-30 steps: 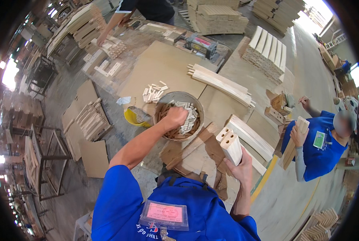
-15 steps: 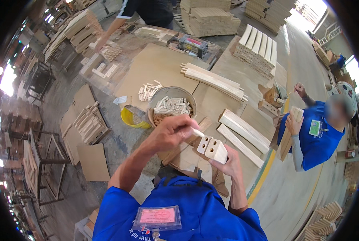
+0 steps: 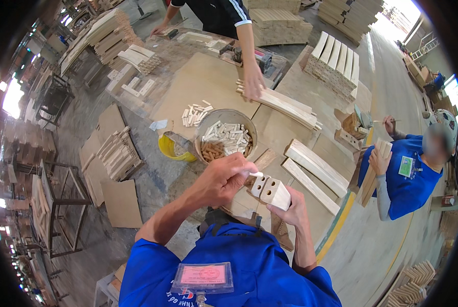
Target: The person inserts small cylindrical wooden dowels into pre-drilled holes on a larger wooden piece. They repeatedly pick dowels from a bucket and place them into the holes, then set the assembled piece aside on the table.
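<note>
Left hand knuckles-up, right hand around blocks

I've got decent light mid-view, left side dimmer. Glare blows out the upper-right opening and a far-left bright patch. Left hand, right hand fairly crisp; co-worker's head blurred. Fisheye bends edges, black rim.

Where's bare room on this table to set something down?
Bare: the brown sheet beyond the loose dowels, left of the co-worker's hand; a smaller patch between the bucket, upper rail bundle and lower rails. Crowded: around the bucket, with loose dowels, yellow container and your left hand close by.
</note>
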